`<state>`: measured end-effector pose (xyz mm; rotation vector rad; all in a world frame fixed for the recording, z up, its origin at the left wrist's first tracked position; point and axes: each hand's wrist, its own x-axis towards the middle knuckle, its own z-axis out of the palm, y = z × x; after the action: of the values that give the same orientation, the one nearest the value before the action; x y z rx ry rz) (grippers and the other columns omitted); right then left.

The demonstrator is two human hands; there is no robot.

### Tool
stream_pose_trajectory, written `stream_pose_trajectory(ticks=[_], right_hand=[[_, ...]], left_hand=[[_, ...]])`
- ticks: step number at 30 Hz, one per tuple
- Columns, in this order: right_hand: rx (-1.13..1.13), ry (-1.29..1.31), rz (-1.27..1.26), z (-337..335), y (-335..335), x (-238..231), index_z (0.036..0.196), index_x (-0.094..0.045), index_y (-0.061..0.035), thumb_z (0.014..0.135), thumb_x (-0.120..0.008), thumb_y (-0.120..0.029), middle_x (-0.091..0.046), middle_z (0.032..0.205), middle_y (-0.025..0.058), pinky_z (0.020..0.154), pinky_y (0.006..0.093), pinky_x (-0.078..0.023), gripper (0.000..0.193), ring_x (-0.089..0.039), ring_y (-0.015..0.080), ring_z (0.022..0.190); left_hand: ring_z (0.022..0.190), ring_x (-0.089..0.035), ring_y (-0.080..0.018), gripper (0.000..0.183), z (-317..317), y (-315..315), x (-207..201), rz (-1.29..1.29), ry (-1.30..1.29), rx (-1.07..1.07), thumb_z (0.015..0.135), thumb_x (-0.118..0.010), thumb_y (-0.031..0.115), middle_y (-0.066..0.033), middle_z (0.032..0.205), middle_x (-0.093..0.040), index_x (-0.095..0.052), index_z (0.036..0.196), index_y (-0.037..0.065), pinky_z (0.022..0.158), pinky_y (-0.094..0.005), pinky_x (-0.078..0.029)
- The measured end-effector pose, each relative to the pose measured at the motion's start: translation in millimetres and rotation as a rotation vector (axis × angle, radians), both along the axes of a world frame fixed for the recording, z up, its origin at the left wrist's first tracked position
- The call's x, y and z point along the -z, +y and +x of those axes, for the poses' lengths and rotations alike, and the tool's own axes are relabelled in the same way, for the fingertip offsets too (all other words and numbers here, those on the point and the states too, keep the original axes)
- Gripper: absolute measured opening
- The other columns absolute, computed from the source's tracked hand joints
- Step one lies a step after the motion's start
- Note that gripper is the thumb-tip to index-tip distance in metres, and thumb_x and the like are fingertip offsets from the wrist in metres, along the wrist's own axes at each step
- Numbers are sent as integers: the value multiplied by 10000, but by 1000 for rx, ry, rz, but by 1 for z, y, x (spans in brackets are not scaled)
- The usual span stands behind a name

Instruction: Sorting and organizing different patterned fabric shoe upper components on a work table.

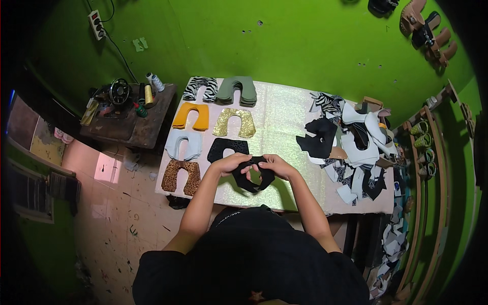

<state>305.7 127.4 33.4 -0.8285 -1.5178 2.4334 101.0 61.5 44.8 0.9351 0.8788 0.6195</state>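
Note:
Both my hands hold a black U-shaped shoe-upper piece [267, 179] over the table's front part. My left hand [231, 165] grips its left side, and my right hand [278, 166] pinches the upper right. Some fingertips show through the gap in the piece. Just beyond my left hand lies a black patterned stack [215, 151] of similar U-shaped pieces. More such stacks stand in two columns: zebra [190, 91], grey-green [237, 83], orange [183, 113], gold glitter [222, 123], pale grey [175, 141] and leopard [172, 175], the last beside my left forearm.
A shimmering pale sheet [284, 127] covers much of the table. Black, white and zebra scraps [363, 147] heap on its right side. An old sewing machine [120, 94] with thread cones [148, 94] stands at left. A wooden rack [414, 213] with green sandals [422, 141] lines the right wall.

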Motion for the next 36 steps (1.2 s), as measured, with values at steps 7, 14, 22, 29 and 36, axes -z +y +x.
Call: stream_pose_trajectory(ticks=[7,14,22,29,36], right_hand=[[294,-119,232,-36,7,19,946,-580,22,803,-622,-132,-628,809,60,593,246,-472,215,-576,103,651],[567,-322,337,-84,14,63,885,-560,19,785,-629,-114,-627,740,97,534,264,-473,180,-594,138,598],[626,-609,666,-110,11,97,897,-575,15,737,-644,-130,-628,719,135,591,310,-481,227,-609,202,619],[639,-653,909,-112,3,89,898,-569,29,689,-670,-157,-623,745,201,675,367,-482,298,-620,320,710],[531,-902,904,-112,-9,59,983,-506,13,689,-699,-277,-580,909,219,742,413,-469,456,-589,337,856]], left_hand=[[884,-615,-270,450,-35,-32,7,-240,-446,-304,911,-441,285,-187,966,-604,-414,1208,-52,802,-387,-505],[574,-557,-96,159,-70,-39,58,-192,283,-675,875,-511,146,-40,775,-602,-533,991,41,473,-215,-472],[738,-603,-182,243,-85,-19,99,-49,501,-860,820,-554,92,-115,853,-598,-531,1022,-42,509,-269,-523],[786,-618,-278,262,-92,-16,126,102,887,-844,702,-664,124,-167,786,-619,-581,897,-29,644,-347,-488],[896,-560,-315,465,-81,-21,97,113,1072,-763,670,-700,239,-199,948,-558,-516,1021,-4,778,-382,-459]])
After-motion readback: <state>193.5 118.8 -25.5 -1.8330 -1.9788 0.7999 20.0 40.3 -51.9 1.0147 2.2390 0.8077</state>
